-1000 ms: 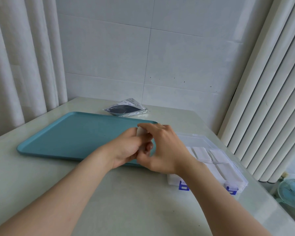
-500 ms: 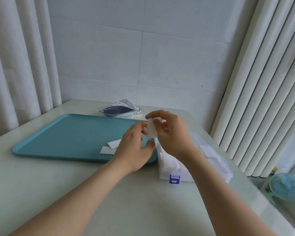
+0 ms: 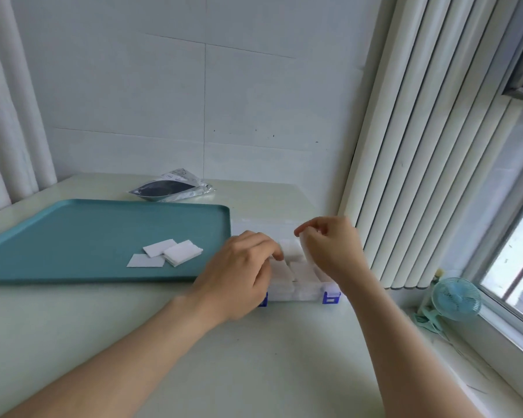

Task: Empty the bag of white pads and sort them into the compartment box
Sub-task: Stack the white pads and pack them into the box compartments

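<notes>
A teal tray (image 3: 88, 242) lies on the surface's (image 3: 254, 357) left half; a small blue fan (image 3: 455, 298) stands beyond its right edge, below white blinds (image 3: 420, 146).

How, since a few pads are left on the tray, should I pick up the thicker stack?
Probably pinch the thicker stack across its long edges from above, reaching in from the right, where the left hand is nearest. It lies flat on the tray, thick enough to offer side faces.
</notes>
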Demonstrator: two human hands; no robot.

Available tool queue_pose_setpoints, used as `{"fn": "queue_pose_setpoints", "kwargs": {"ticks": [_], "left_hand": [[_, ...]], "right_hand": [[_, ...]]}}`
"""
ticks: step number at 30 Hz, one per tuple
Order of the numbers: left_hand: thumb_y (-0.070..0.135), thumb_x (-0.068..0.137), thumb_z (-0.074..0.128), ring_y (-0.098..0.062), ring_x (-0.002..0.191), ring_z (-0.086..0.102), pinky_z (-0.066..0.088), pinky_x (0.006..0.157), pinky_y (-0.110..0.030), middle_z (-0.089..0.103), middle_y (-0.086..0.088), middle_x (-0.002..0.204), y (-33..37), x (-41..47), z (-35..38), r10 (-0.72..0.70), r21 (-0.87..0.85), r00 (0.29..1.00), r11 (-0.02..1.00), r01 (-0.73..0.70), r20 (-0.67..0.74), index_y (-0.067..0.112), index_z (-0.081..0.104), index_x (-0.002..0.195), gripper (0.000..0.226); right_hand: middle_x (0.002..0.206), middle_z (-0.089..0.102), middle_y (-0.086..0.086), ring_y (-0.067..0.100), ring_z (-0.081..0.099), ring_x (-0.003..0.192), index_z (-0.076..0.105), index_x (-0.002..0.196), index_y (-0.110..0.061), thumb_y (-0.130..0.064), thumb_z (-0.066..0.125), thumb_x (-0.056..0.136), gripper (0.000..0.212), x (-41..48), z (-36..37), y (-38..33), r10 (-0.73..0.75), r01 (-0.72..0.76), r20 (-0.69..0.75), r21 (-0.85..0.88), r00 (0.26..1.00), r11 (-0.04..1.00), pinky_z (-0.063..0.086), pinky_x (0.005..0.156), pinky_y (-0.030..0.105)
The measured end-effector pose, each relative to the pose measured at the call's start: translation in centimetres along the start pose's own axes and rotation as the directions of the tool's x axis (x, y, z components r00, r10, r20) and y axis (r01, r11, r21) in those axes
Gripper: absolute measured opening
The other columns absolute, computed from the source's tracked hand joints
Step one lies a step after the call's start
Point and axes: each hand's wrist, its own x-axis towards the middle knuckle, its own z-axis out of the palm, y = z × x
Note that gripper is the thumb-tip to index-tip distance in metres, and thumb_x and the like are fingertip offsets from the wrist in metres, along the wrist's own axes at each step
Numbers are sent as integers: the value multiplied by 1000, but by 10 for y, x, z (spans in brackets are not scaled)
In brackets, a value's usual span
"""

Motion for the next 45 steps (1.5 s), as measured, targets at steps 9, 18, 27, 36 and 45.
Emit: {"fn": "queue_pose_setpoints", "kwargs": {"ticks": [9,18,27,36,45], "left_hand": [[7,87,42,-14,95,56,46,88,-27,67,9,99,10,0,2,26,6,992,1000,-27,124,22,70,101,35],[5,89,38,-16,104,55,45,94,-33,58,8,116,12,0,4,49,41,989,998,-55,137,22,60,115,38],[11,94,39,-17,108,56,46,95,-36,64,7,114,7,-4,4,94,54,988,993,-101,119,19,67,114,35],[14,90,55,-21,97,58,47,85,-42,62,9,97,-28,-11,-14,-232,123,947,957,263,-223,25,65,95,16],[53,94,52,-38,120,44,40,95,-45,50,-12,127,-71,-21,-45,-768,455,632,530,716,-100,15,60,119,45]], "right_hand": [[79,75,8,14,61,65,81,81,-17,-7,57,82,27,-4,-11,0,113,-94,173,-113,978,989,57,50,25],[77,74,-6,8,66,65,81,84,-26,-14,75,78,15,-5,-12,3,-4,79,252,-288,968,954,55,54,19],[70,70,-11,17,65,79,78,71,-24,-25,62,72,16,-9,-3,3,-59,172,244,-473,968,864,59,72,36],[87,64,-6,21,56,86,77,94,-26,-18,55,87,25,-24,29,-14,-449,446,106,-444,887,777,45,82,38],[89,67,-6,22,57,90,75,95,-27,-23,51,87,26,-28,64,-34,-521,577,262,-493,812,651,43,85,39]]}}
